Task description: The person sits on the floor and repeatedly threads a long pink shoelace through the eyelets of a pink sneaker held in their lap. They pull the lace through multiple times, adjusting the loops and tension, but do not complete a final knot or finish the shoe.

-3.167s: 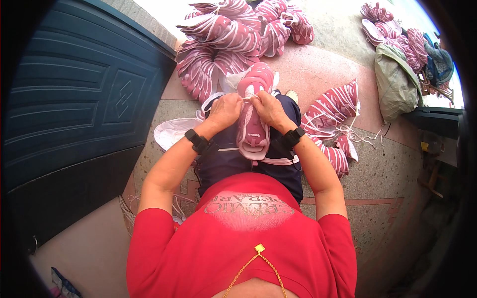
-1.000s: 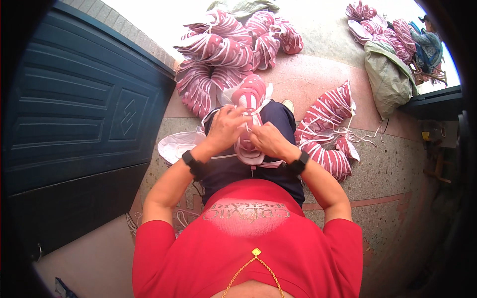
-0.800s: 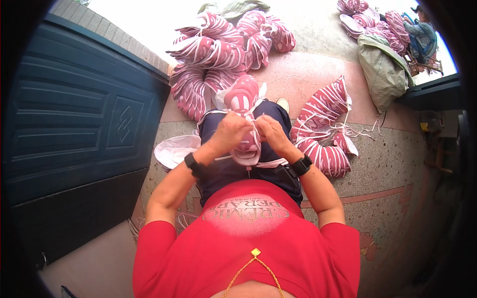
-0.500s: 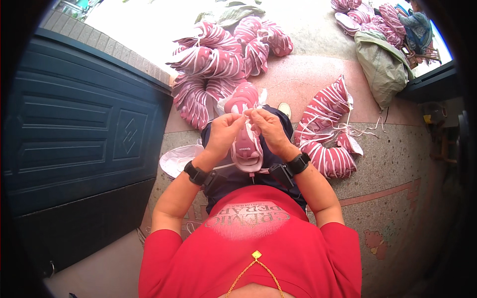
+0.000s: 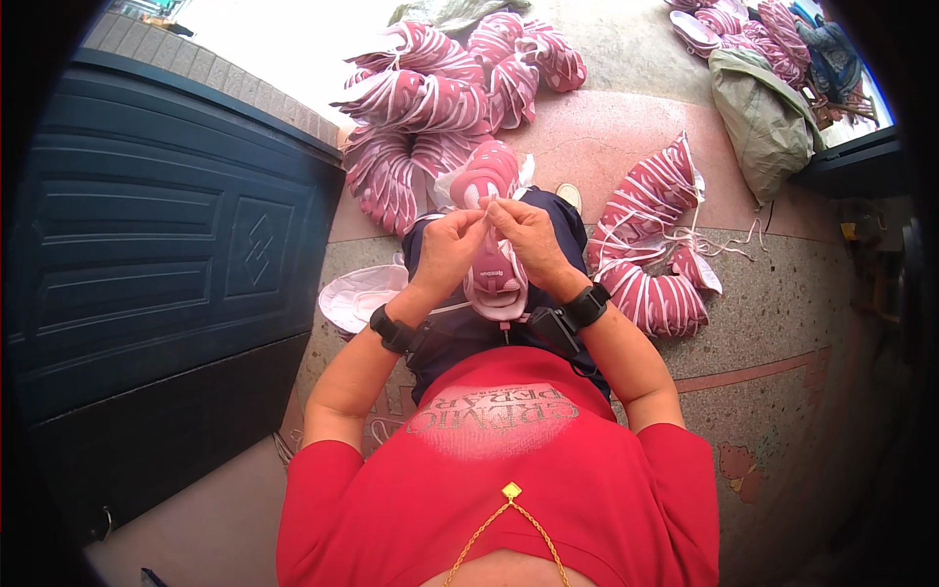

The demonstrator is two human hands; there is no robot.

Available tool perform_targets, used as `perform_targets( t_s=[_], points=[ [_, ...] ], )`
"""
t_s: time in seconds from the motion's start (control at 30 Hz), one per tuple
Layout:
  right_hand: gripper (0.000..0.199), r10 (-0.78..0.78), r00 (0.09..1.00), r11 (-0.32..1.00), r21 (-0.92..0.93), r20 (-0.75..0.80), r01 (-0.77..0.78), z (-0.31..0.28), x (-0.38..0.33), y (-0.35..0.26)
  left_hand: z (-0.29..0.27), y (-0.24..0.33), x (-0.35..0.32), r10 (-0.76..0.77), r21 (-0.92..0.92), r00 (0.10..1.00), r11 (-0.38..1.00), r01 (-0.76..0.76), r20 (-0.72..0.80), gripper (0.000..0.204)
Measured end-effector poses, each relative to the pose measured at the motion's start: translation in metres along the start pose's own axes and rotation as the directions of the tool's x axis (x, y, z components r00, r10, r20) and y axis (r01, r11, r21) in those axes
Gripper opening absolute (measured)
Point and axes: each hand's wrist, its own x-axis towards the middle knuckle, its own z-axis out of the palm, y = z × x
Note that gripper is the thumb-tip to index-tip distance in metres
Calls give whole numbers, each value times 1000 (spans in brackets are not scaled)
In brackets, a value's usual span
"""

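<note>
Pink sneaker point(image 5: 492, 230), one, lying on the lap of a seated person in a red shirt point(image 5: 509, 479), toe pointing away, heel toward the body. Left hand point(image 5: 448, 249) and right hand point(image 5: 526, 235) meet over the shoe's upper part, fingertips of both pinched together on a thin white lace point(image 5: 492, 201); the two hands touch or nearly touch at the fingertips. Each wrist carries a black band point(image 5: 587, 305). To the left, a dark blue panelled door point(image 5: 147, 254) stands close beside the left forearm, its lower edge running along the floor and leaving only a narrow strip of room on that side. A pale pink round item point(image 5: 357, 293), kind not clear, lies on the floor just beside the left knee. Ahead, beyond the shoe's toe, a large heap of pink-and-white striped shoe uppers point(image 5: 430, 108) fills the floor up to the door's far edge. To the right, a smaller curved stack of like uppers point(image 5: 660, 245) lies near the right forearm, loose white laces trailing from it. Speckled stone floor point(image 5: 782, 313) lies bare past this stack, toward the lower right. A grey-green sack point(image 5: 758, 108) sits at upper right, well apart from the hands.
</note>
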Motion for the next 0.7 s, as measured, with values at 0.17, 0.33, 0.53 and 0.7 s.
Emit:
perform_targets(
  t_s=[0.17, 0.33, 0.53, 0.7],
  points=[
    [32, -51, 999, 999, -11, 9, 51, -4, 2, 9, -10, -9, 11, -37, 77, 995, 997, 30, 93, 24],
    [28, -134, 991, 988, -84, -9, 132, -12, -3, -8, -40, -34, 59, 100, 419, 964, 886, -199, 247, 24],
    [25, -130, 986, 991, -8, 102, 132, -22, -1, -32, -39, -39, 89, -82, 775, 871, 501, -385, 485, 27],
    [21, -394, 919, 883, -275, 8, 381, -25, -20, -154, -44, -37, 100, -169, 548, 797, 805, -228, 579, 21]
  ],
)
